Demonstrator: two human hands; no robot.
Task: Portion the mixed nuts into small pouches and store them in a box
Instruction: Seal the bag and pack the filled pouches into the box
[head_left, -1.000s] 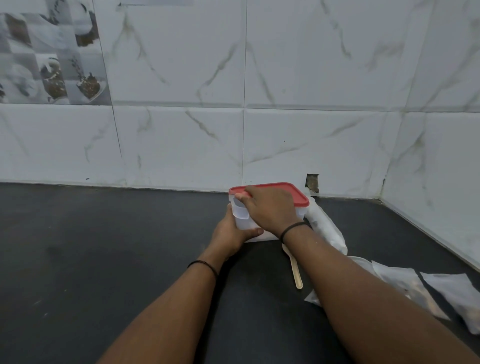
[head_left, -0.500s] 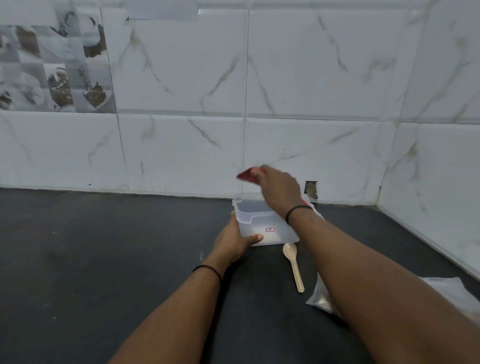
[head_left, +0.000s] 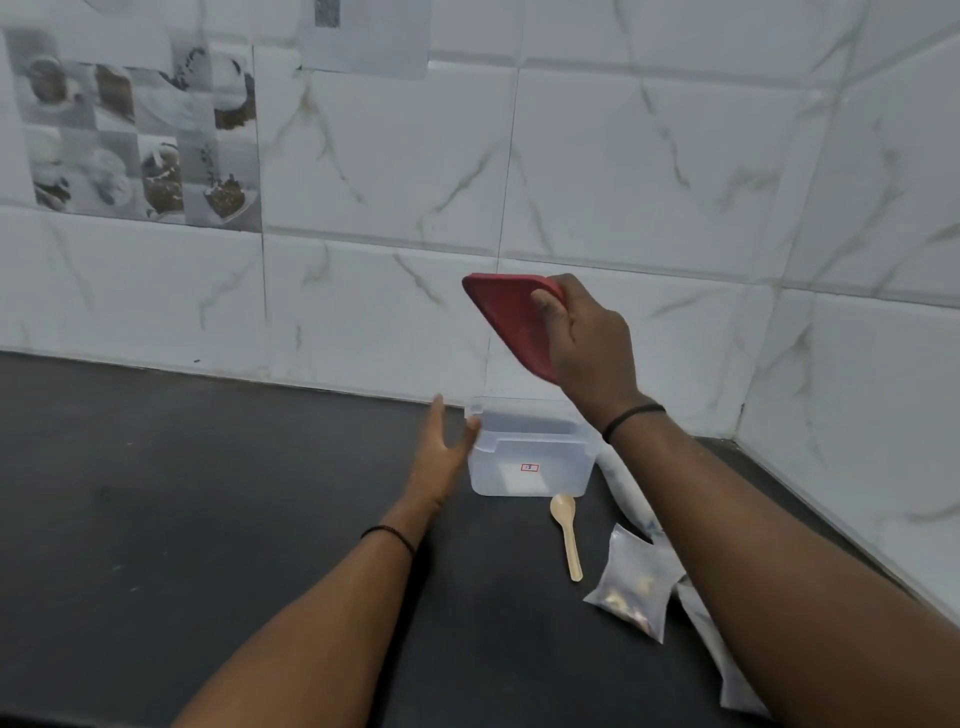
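Note:
A clear plastic box stands open on the dark counter near the back wall. My right hand holds its red lid tilted in the air above the box. My left hand is open beside the box's left wall, its fingers just off or barely touching it. A filled clear pouch of mixed nuts lies right of the box, partly behind my right forearm. More pouches lie under that arm, mostly hidden.
A pale wooden spoon lies on the counter just in front of the box. A long clear bag stretches along the box's right side. Tiled walls close the back and right, meeting in a corner.
My right hand pulled the red lid off the box and raised it, tilting it. My left hand let go of the box's side and opened. The view has tilted upward.

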